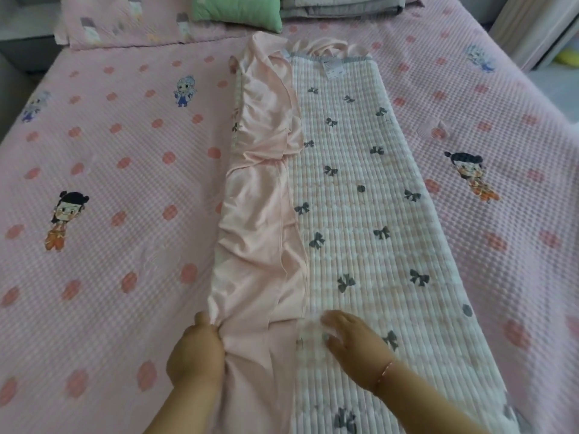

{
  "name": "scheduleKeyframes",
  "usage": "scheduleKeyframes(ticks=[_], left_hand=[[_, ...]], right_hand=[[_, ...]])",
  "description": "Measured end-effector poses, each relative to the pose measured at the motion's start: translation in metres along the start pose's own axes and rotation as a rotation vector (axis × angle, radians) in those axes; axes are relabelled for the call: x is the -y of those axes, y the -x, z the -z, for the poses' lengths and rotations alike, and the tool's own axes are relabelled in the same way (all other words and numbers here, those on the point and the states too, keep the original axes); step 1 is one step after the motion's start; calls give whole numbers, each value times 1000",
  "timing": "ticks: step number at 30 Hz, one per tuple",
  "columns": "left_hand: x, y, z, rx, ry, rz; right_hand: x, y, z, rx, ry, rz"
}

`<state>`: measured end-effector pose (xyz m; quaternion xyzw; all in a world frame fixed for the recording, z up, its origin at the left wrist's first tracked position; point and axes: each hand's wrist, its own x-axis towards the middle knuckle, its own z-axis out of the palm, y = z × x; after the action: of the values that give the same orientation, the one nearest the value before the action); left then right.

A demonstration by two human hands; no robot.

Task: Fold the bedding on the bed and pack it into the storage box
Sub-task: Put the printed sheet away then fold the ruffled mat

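A long folded bedding strip lies lengthwise down the middle of the bed. Its right part is white quilted fabric with grey bows [360, 198]; its left part is a plain pale pink skirt [260, 214], wrinkled. My left hand [195, 352] grips the pink skirt's left edge near the front. My right hand [354, 343] lies flat with straight fingers on the white quilted part, slightly blurred. No storage box is in view.
The bed is covered by a pink waffle bedspread [109, 277] with dots and cartoon figures. At the head lie a pink pillow [125, 23], a green cushion [238, 10] and a folded grey quilt [341, 6]. The bed's right edge [532, 76] meets the floor.
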<state>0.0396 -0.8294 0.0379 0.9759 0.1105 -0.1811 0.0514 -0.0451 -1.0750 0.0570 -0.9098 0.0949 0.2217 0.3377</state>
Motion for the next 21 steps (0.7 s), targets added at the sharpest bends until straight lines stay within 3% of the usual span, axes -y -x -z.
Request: scheduleKeyframes(ticks=[2, 4, 5, 7, 9, 11, 14, 17, 21], left_hand=[[-11, 2, -2, -102, -95, -27], [-33, 9, -7, -293, -47, -234], [-43, 16, -12, -309, -48, -356], [-52, 35, -30, -188, -105, -542], [-42, 57, -55, 17, -156, -581], [-22, 74, -78, 104, -205, -612], [-11, 92, -89, 229, -215, -581], [-22, 113, -72, 240, -220, -576], [-36, 140, -51, 338, -50, -512]], right_hand=[[-11, 5, 8, -49, 48, -48], [-19, 6, 14, -136, 122, -70], [-23, 4, 15, -150, 172, -62], [-34, 4, 12, -69, 264, -57], [-51, 11, 1, 75, 345, -86], [-69, 25, -8, 136, 394, -140], [-81, 46, -13, 156, 411, -214], [-80, 61, -19, 123, 367, -254], [-75, 76, -25, 54, 228, -290]])
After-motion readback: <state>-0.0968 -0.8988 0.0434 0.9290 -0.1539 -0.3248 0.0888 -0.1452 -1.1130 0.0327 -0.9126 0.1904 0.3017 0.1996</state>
